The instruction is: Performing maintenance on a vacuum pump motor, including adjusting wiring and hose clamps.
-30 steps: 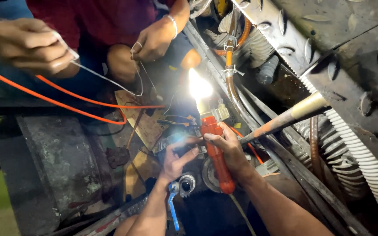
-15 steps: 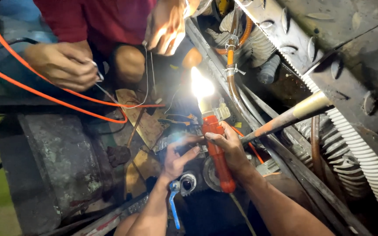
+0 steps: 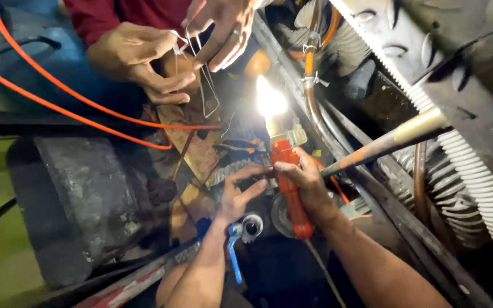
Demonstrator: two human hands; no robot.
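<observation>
gripping the orange torch (image 3: 290, 188), right hand (image 3: 309, 185); left hand (image 3: 238, 194) open beside it (perhaps touching machinery).

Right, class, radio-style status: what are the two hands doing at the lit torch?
Right hand gripping orange torch, lit. Left hand open, fingertips at the metal part beside it. Another person's hands above, holding thin wire.
</observation>
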